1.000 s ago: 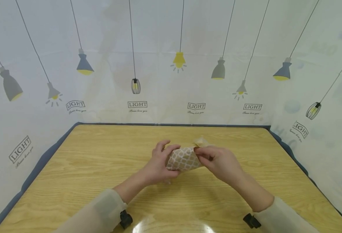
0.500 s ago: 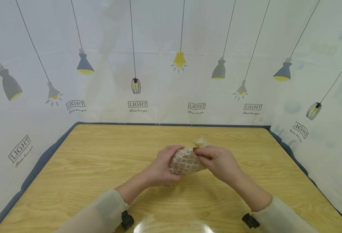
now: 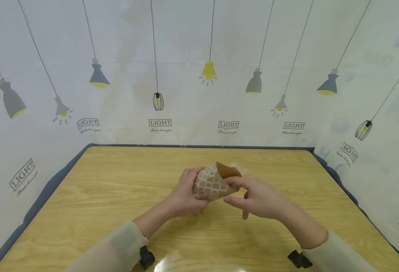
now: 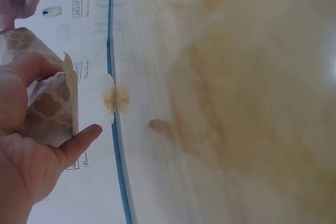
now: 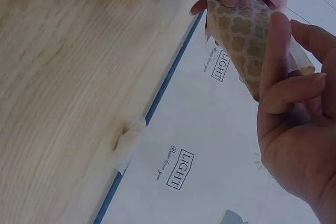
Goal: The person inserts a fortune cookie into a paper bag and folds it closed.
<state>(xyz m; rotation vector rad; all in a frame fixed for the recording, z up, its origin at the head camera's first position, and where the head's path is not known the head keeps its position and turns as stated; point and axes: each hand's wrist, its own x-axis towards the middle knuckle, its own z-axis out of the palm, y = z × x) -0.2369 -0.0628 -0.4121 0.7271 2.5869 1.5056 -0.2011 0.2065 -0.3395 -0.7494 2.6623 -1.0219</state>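
Observation:
In the head view a brown paper wrap with a white lattice pattern (image 3: 210, 184) lies tilted over the middle of the table, rolled like a sleeve, its plain brown inside showing at the right end. My left hand (image 3: 185, 194) grips its left end, thumb on the near side and fingers over the far side. The left wrist view shows my left hand (image 4: 31, 145) around a folded end. My right hand (image 3: 264, 196) is at the right end, index finger at the rim of the opening, thumb apart below. In the right wrist view its fingers (image 5: 278, 51) overlap the paper.
A pale, crumpled, see-through scrap (image 3: 238, 165) shows just behind the paper's right end. The wood-grain table (image 3: 124, 166) ends at a dark blue edging (image 3: 151, 145) against a white printed curtain (image 3: 185, 45) on three sides. Black wrist mounts (image 3: 147, 257) sit at both cuffs.
The right hand has let go of the paper's edge, and its thumb and index finger have spread. The paper's right end has opened, showing its brown inside. The left hand keeps its hold.

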